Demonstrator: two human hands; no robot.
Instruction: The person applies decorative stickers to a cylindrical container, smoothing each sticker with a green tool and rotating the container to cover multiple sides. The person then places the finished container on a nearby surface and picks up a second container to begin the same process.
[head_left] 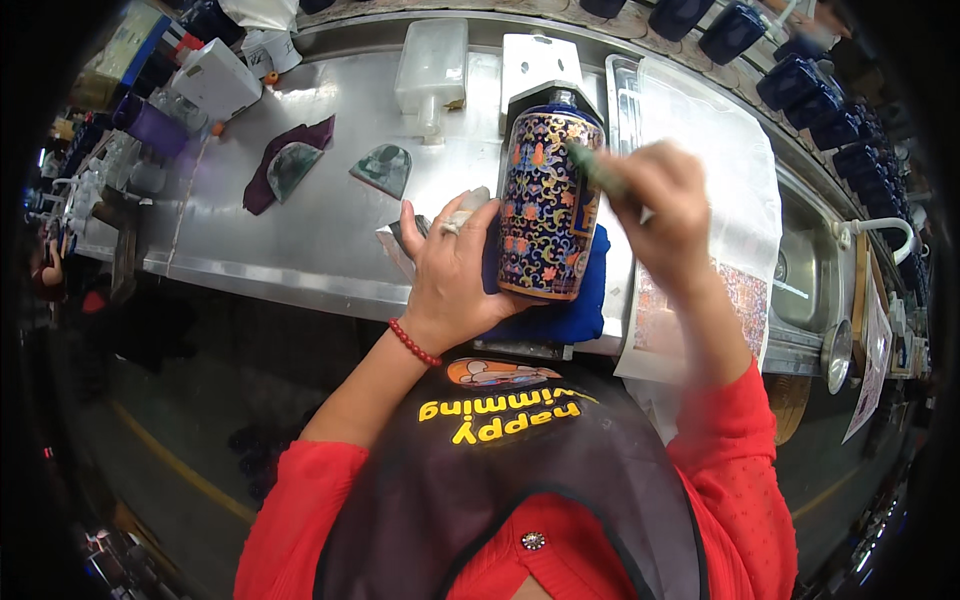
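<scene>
A dark blue bottle (545,215) with a colourful floral and scroll pattern lies tilted on a blue cloth (593,310), its neck pointing away from me. My left hand (445,265) steadies its lower left side, the thumb by the base; pale wrapping covers one finger. My right hand (665,205), smeared by motion, grips a green scraper (595,165) that meets the bottle's upper right side. Left of the bottle, a dark green, rounded scraper blade (383,170) lies on the metal table. A similar blade (294,172) rests on a purple cloth (262,185).
A clear square bottle (432,65) and a white holed block (540,60) stand behind. White sheets (700,150) cover the right side, with a patterned sheet (690,315) nearer me. Farther right are a sink (805,270) and faucet (885,228). Several dark blue bottles (733,30) line the back.
</scene>
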